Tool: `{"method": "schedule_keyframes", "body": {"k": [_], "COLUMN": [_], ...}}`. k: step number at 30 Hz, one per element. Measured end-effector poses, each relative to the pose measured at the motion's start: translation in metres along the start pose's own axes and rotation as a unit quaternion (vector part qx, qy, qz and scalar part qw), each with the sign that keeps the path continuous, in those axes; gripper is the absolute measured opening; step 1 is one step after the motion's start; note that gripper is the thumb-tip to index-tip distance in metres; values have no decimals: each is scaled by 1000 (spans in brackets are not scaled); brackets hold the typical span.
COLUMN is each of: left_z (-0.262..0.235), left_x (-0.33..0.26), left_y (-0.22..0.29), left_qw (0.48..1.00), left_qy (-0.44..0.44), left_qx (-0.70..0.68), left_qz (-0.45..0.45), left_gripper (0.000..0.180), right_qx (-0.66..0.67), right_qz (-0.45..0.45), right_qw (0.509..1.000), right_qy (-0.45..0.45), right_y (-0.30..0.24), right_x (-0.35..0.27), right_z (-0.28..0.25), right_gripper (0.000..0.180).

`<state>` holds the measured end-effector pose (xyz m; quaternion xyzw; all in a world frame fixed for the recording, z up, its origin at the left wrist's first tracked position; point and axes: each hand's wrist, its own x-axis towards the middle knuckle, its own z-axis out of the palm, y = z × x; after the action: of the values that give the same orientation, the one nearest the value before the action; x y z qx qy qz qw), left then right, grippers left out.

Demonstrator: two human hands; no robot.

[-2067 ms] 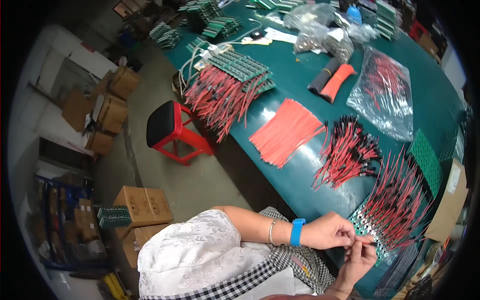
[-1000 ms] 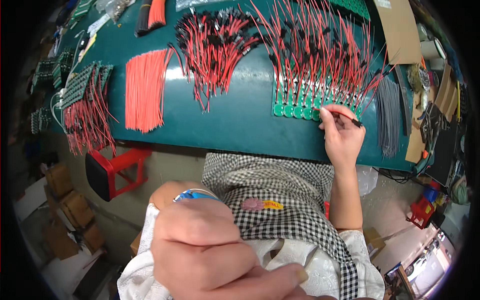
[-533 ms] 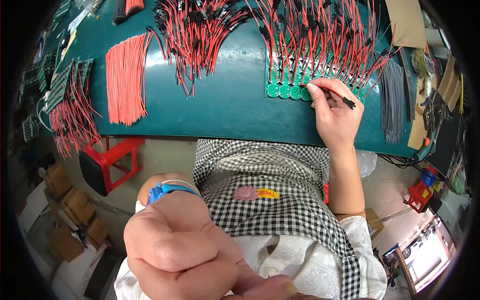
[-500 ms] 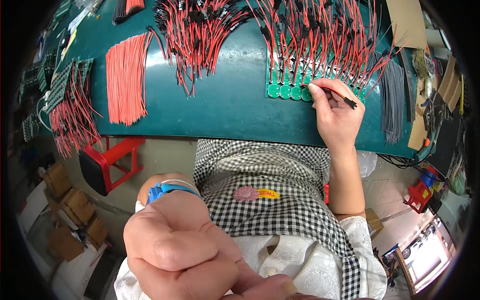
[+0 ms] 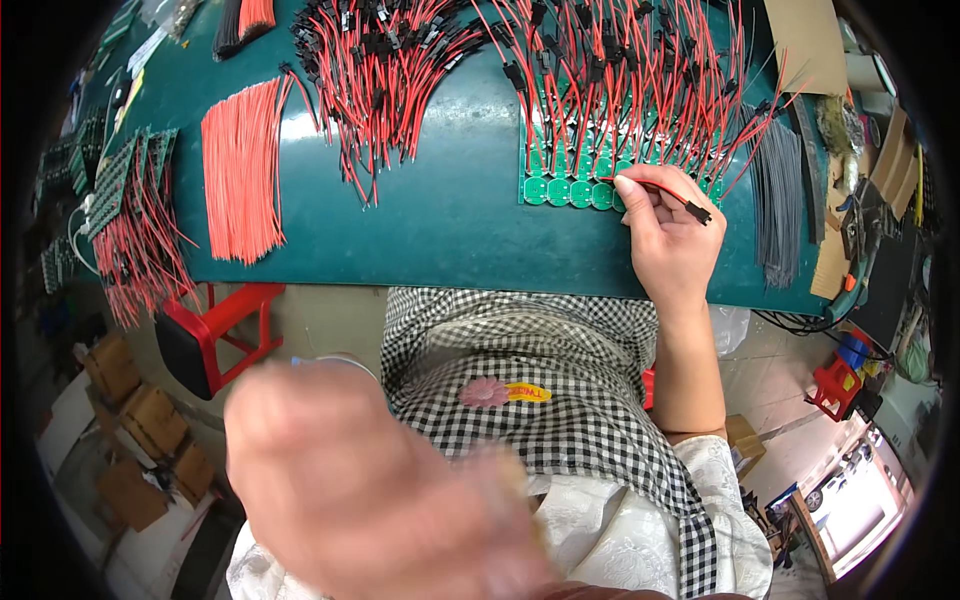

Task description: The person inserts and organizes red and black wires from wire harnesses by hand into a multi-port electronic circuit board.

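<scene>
My right hand [image 5: 676,235] pinches a short red and black wire lead [image 5: 662,188] between thumb and fingers. A black plug sits on the end of the lead beyond my knuckles. Its other end reaches the front row of a green circuit board panel [image 5: 563,193] made of round boards; whether it touches cannot be told. Many red and black leads with black plugs rise from the panel's farther rows. Close to the camera, my left hand [image 5: 370,480] is raised over my lap, curled and smeared by motion, so its fingers are unclear.
On the green table [image 5: 440,230] lie a bundle of red wires [image 5: 243,170], a heap of plugged leads [image 5: 385,90] and a bundle of grey wires [image 5: 776,205]. Wired panels [image 5: 140,220] hang at the left edge. A red stool [image 5: 215,335] stands below.
My left hand has shifted a little and its thumb has risen, now blurred. My right hand keeps its pinch on the lead at nearly the same place. The view has tilted slightly.
</scene>
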<state>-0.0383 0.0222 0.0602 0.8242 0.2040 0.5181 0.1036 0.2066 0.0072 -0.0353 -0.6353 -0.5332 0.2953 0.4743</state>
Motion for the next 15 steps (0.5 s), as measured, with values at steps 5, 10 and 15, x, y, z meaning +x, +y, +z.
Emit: {"method": "schedule_keyframes", "body": {"k": [5,10,15], "left_z": [10,21,29], "left_x": [3,-37,-43], "left_y": [-43,-100,-107], "left_qw": [948,890,853], "left_qy": [-49,-133,-172], "left_qx": [265,389,411], "left_qz": [-167,-195,-271], "left_gripper": [21,28,24], "right_qx": [-9,-28,-38], "right_qz": [-33,-50,-59], "right_qw": [999,998,998], "right_qy": [-16,-8,4], "right_y": [-1,0,3], "right_x": [4,5,5], "right_z": [0,4,4], "right_gripper": [7,10,10]}}
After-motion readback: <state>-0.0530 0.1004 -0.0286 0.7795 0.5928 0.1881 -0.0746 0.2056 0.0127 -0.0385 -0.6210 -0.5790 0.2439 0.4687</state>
